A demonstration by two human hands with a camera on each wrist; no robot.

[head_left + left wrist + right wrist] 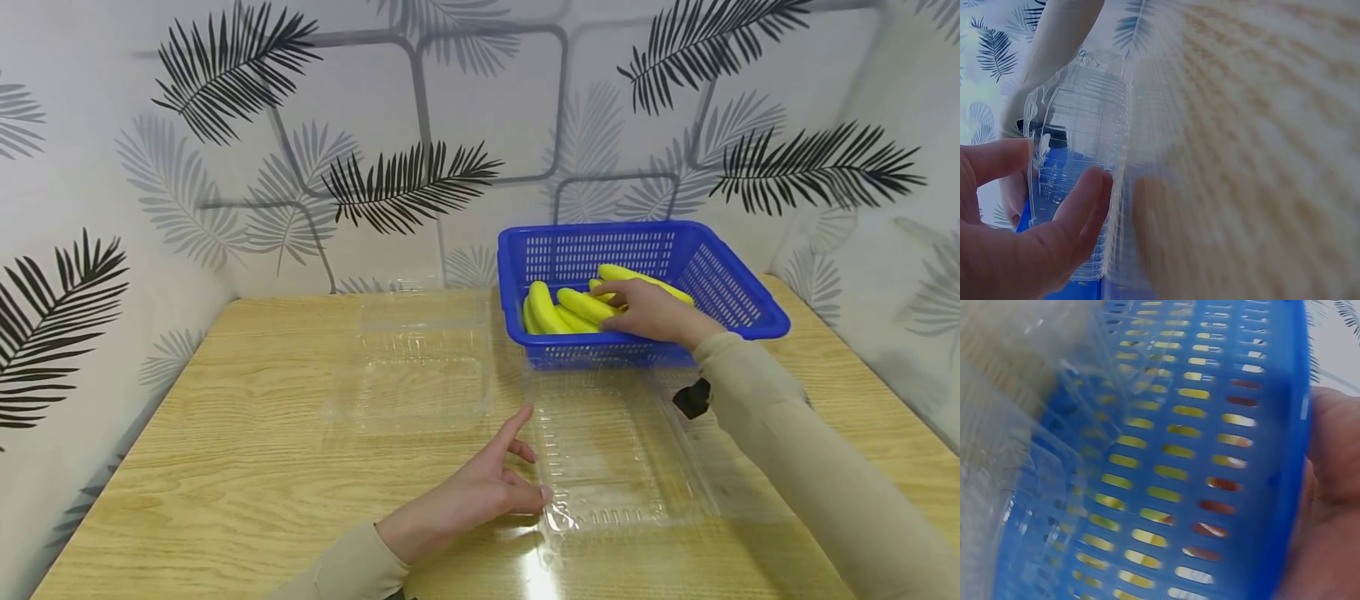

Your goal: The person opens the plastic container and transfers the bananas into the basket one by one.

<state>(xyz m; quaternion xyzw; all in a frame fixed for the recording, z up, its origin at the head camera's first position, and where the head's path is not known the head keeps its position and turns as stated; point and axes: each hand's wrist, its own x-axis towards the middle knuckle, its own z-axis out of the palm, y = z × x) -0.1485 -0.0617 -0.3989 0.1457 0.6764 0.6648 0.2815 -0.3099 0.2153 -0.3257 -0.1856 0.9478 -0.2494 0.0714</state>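
Note:
Yellow bananas [546, 312] lie in a blue plastic basket [765, 321] at the back right of the table. My right hand [648, 312] reaches over its front rim, with thumb and fingers around the end of one banana [585, 306]. In the right wrist view the perforated basket wall [1266, 487] hides the fingertips. A clear plastic clamshell box [600, 458] stands open in front of the basket. My left hand [480, 496] is at its left side, thumb at the rim and fingers extended; the left wrist view shows them by the box wall [1079, 106].
Another clear clamshell box [420, 396] stands open to the left, its lid toward the wall. Both are on a wooden table [247, 433]. A leaf-patterned wall covering [375, 108] rises behind and on both sides.

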